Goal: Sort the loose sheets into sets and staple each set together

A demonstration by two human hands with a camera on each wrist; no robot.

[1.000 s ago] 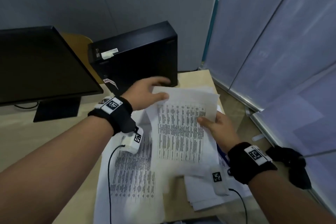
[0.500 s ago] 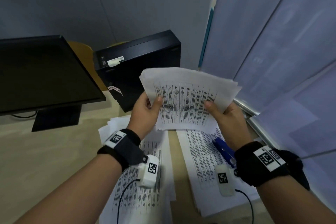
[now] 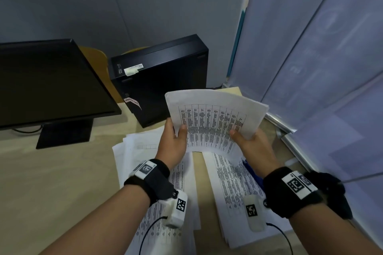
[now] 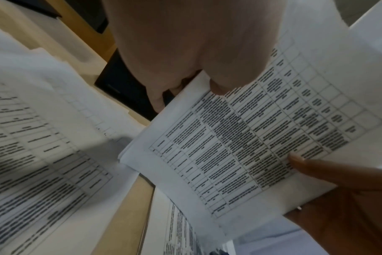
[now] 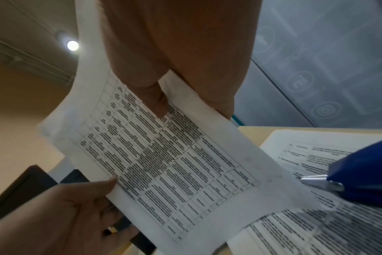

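I hold a thin set of printed table sheets [image 3: 211, 122] upright above the desk. My left hand [image 3: 176, 141] pinches its left edge, thumb on the front. My right hand [image 3: 248, 141] pinches its right edge the same way. The set [image 4: 251, 138] bows slightly between the hands, and its lower edge [image 5: 164, 163] hangs free above the desk. A pile of loose sheets [image 3: 132, 155] lies on the desk under my left wrist. A second pile [image 3: 230, 182] lies under my right wrist, with a blue stapler [image 5: 364, 169] resting on it, mostly hidden in the head view.
A black monitor [image 3: 45, 83] stands at the left and a black computer case [image 3: 161, 76] behind the papers. Frosted glass panels [image 3: 310, 58] close off the right side. Bare desk [image 3: 51, 182] stretches to the left of the piles.
Both hands lifted the set off the desk and raised it upright. Over the last half second it sank a little lower toward the desk.
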